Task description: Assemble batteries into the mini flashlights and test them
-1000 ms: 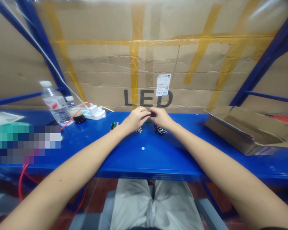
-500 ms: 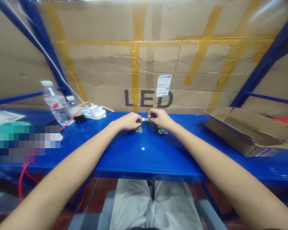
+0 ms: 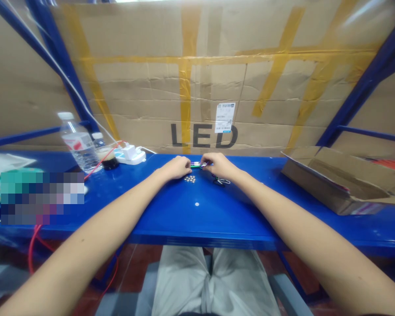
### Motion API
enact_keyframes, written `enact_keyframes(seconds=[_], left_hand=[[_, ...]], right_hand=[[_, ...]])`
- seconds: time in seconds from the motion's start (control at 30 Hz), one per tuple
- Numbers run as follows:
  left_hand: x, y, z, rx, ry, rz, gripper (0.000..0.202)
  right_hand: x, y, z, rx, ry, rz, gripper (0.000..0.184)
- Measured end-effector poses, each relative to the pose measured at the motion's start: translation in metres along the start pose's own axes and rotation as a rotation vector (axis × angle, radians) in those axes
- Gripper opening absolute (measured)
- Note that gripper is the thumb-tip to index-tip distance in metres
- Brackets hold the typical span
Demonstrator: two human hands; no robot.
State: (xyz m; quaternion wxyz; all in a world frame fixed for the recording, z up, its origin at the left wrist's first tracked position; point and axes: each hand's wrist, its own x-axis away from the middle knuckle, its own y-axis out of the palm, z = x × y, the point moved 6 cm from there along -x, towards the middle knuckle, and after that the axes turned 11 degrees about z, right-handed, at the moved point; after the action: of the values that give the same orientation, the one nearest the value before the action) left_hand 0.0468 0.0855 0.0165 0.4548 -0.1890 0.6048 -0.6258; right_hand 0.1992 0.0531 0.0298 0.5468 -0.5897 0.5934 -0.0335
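Observation:
My left hand (image 3: 179, 167) rests at the far side of the blue table, its fingers closed at the left end of a shiny green-and-purple metal piece (image 3: 196, 165) whose exact kind I cannot make out. At its right end, my right hand (image 3: 215, 164) pinches a small silver round piece (image 3: 203, 165), partly covered by the fingertips. Several small silver round pieces (image 3: 190, 179) lie in a cluster just below my left hand. Under my right hand is a dark and silver wire-like loop (image 3: 221, 181), partly hidden.
An open cardboard box (image 3: 332, 184) stands on the right. At left are a water bottle (image 3: 80, 147), a dark-liquid bottle (image 3: 107, 158) and a white power strip (image 3: 130, 155). A white dot (image 3: 196, 204) marks the blue table (image 3: 204, 224). A large cardboard sheet (image 3: 145, 101) rises behind.
My right hand has shifted slightly down and left, bringing the small round piece down to the metal piece. My left hand has drawn slightly left, uncovering more of the cluster.

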Motion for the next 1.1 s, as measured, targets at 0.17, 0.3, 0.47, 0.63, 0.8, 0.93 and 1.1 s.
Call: enact_keyframes(seconds=[0.17,0.3,0.47,0.63,0.8,0.93,1.1], left_hand=[[-0.002,0.001,-0.005,0.009,0.057,-0.079,0.017],[-0.001,0.002,-0.004,-0.035,0.078,-0.094,0.017],[0.001,0.003,-0.004,-0.061,0.082,-0.114,0.015],[0.000,0.002,-0.005,0.009,0.082,-0.099,0.008],[0.000,0.002,-0.004,0.039,0.090,-0.101,0.012],[0.000,-0.002,0.000,0.073,0.129,-0.033,0.014],[0.003,-0.033,0.021,0.252,0.245,0.351,0.019]], right_hand=[[0.000,0.001,-0.001,0.008,-0.020,-0.005,0.017],[0.000,0.002,-0.001,-0.002,-0.022,-0.011,0.017],[0.001,0.003,0.001,0.013,0.000,-0.021,0.016],[0.002,0.003,0.000,0.014,0.020,-0.032,0.016],[0.003,0.002,-0.002,0.021,0.033,-0.043,0.014],[0.004,0.001,-0.003,0.015,0.043,-0.044,0.014],[0.004,0.001,0.003,0.008,0.097,-0.037,0.013]])
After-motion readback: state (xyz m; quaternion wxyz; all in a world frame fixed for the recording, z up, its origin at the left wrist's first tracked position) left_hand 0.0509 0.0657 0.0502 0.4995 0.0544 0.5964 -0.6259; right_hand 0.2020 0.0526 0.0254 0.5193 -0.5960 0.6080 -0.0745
